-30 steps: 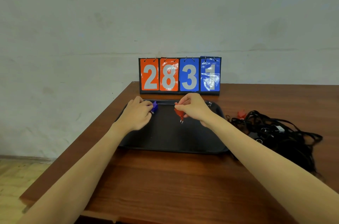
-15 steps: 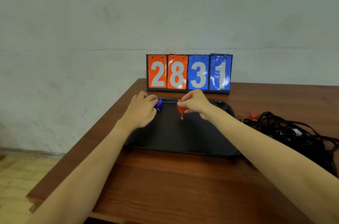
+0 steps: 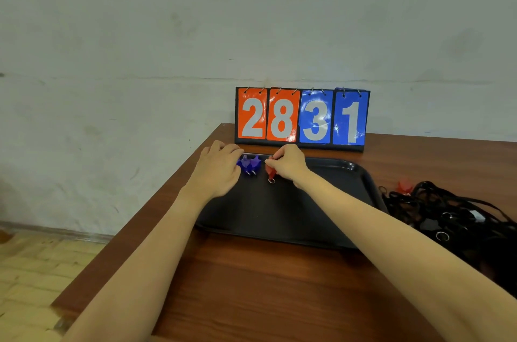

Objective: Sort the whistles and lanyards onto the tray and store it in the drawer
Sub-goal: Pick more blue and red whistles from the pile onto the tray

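Observation:
A black tray (image 3: pixel 279 218) lies on the wooden table. At its far left corner sit two blue whistles (image 3: pixel 249 164) with key rings, and my left hand (image 3: pixel 219 171) rests against their left side, fingers curled beside them. My right hand (image 3: pixel 288 164) pinches a red whistle (image 3: pixel 270 171) just right of the blue ones, low over the tray; its ring hangs down. Another red whistle (image 3: pixel 405 186) lies on the table right of the tray, at the edge of a tangled pile of black lanyards (image 3: pixel 453 218).
A flip scoreboard (image 3: pixel 302 117) reading 2831 stands behind the tray against the wall. The table's left edge (image 3: pixel 156 201) runs close to the tray, with tiled floor below. No drawer is in view.
Both hands have stayed at the tray's far left corner. My left fingers have drawn back, so the two blue whistles now show. The camera has shifted left.

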{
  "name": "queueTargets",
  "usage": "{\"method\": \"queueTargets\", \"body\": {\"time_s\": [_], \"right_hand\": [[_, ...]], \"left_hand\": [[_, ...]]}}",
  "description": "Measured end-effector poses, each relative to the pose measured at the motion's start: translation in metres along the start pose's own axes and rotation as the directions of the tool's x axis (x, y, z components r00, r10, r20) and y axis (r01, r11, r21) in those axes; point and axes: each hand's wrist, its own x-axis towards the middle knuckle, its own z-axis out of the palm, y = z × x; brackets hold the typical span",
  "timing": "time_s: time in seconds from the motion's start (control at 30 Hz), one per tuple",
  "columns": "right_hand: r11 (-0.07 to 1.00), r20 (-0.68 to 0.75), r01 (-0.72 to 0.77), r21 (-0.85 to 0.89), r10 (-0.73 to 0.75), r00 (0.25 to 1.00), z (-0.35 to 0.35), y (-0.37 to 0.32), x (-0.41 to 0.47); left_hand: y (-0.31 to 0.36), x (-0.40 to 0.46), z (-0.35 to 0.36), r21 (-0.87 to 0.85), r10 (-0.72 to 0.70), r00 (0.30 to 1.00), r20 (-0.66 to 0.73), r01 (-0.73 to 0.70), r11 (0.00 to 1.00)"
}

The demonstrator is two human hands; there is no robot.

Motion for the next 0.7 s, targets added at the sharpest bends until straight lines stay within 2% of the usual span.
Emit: {"method": "queueTargets", "body": {"time_s": [0.2, 0.3, 0.4, 0.5, 0.6, 0.7], "right_hand": [[0.992, -0.039, 0.052, -0.113, -0.057, 0.998, -0.002, 0.004, 0.000], [0.973, -0.032, 0.156, -0.172, -0.164, 0.986, -0.010, 0.003, -0.007], [0.867, 0.163, 0.351, -0.355, -0.312, 0.936, -0.021, 0.006, -0.020], [0.731, 0.336, 0.475, -0.491, -0.344, 0.877, -0.023, 0.013, -0.029], [0.673, 0.362, 0.502, -0.543, -0.352, 0.863, -0.021, 0.014, -0.028], [0.674, 0.373, 0.502, -0.542, -0.343, 0.862, -0.019, 0.013, -0.025]], "left_hand": [[0.005, 0.000, -0.001, -0.007, 0.043, 0.999, 0.032, -0.043, 0.999], [0.007, -0.001, 0.000, -0.031, 0.070, 0.997, 0.039, -0.069, 0.997], [0.008, -0.001, 0.002, -0.035, 0.111, 0.992, 0.066, -0.109, 0.993], [0.009, -0.002, 0.002, -0.028, 0.152, 0.981, 0.117, -0.149, 0.988], [0.010, -0.003, 0.004, -0.047, 0.165, 0.975, 0.151, -0.160, 0.986], [0.010, -0.003, 0.005, -0.063, 0.161, 0.975, 0.153, -0.153, 0.986]]}}
